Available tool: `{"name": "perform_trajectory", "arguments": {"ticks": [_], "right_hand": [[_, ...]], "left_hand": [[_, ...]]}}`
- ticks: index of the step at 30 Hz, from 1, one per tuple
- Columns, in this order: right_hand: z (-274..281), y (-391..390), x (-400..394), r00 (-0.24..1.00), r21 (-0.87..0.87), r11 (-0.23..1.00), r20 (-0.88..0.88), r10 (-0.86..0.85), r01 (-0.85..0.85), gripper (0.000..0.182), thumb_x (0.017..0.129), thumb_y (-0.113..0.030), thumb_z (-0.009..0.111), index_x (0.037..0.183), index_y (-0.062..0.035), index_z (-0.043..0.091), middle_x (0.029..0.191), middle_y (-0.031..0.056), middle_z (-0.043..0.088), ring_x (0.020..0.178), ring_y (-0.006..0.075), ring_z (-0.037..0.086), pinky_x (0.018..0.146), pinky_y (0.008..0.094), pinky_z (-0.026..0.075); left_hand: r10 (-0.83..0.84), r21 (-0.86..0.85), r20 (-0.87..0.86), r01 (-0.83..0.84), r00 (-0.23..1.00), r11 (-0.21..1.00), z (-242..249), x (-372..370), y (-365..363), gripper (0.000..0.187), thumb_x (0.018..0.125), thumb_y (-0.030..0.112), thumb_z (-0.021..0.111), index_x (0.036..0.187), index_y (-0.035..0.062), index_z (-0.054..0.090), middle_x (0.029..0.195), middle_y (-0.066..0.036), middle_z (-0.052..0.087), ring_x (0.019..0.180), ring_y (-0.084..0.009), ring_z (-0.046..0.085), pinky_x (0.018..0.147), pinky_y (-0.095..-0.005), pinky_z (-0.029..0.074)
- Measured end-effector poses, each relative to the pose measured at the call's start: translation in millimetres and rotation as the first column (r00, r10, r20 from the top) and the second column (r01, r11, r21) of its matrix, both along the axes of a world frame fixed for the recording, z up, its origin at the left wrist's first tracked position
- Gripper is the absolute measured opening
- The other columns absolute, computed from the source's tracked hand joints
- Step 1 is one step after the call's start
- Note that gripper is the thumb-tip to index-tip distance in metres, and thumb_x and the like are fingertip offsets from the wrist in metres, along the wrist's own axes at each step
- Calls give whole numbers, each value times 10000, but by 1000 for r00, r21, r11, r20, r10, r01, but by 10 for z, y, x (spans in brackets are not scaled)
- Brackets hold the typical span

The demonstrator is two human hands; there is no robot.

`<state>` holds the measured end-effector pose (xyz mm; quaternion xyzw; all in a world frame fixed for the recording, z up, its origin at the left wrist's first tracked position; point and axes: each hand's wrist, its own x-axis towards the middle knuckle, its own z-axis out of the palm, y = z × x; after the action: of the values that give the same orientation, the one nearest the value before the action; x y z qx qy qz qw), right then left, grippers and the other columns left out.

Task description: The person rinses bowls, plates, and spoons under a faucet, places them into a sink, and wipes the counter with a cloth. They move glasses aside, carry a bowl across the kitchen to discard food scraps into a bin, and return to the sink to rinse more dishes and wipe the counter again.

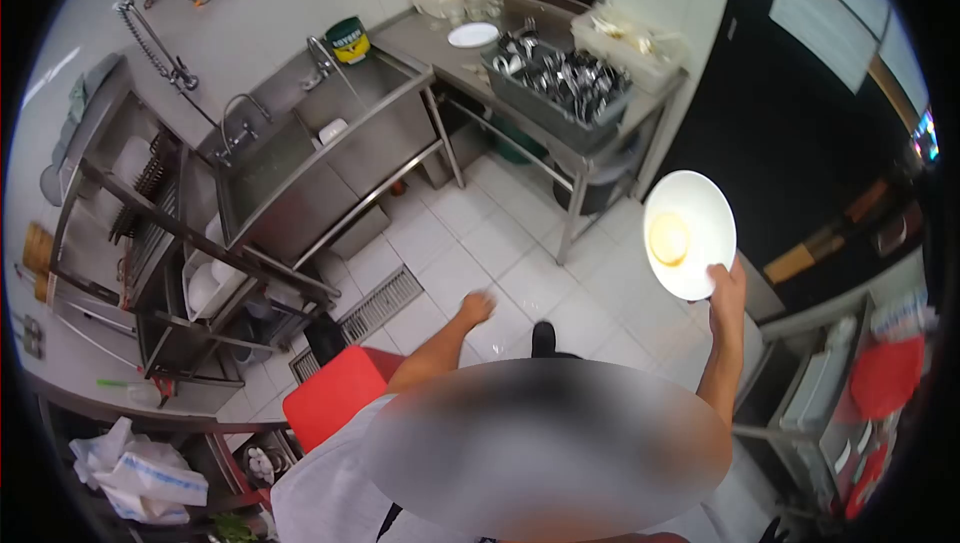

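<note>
right hand (727,288) grips white plate (688,233) by its lower rim; left hand (477,307) hangs loose, well apart.

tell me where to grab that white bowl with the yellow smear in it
Take the white bowl by its bare lower rim, coming from below, where the right hand pinches it. It is tilted with its inside facing the camera, and the yellow residue sits at the centre, clear of the rim.

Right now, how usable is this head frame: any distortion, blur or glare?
Head view: heavy fisheye bends the sink and counter edges, with dark vignette corners; a blurred oval hides the centre bottom; left hand slightly motion-smeared; right hand and plate sharp; lighting even.
</note>
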<state>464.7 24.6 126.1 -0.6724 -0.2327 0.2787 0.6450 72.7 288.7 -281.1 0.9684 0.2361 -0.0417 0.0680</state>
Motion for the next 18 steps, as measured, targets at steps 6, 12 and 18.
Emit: {"name": "perform_trajectory", "arguments": {"ticks": [6,12,18], "right_hand": [[319,2596,985,912,138,958,364,188,-252,516,799,-59,437,1296,63,501,1031,160,643,899,209,639,798,330,523],[1184,4860,898,910,67,938,277,309,-339,436,812,-101,439,1203,72,526,831,146,648,550,207,623,422,316,522],[1368,6603,792,866,-70,927,338,369,-367,378,845,-123,430,1140,97,515,772,147,613,551,202,597,490,330,530]], "left_hand": [[419,-190,-579,-615,700,765,-73,-2221,208,145,767,142,624,872,90,709,881,-130,707,835,-292,691,748,-430,556],[898,-831,-206,-415,-388,-370,465,-2227,511,156,824,159,634,814,12,683,704,-125,669,648,-278,670,590,-393,549],[909,-842,391,-456,-143,290,1870,-527,3437,226,945,210,599,863,11,666,686,-51,649,593,-107,587,507,-270,449]]}}
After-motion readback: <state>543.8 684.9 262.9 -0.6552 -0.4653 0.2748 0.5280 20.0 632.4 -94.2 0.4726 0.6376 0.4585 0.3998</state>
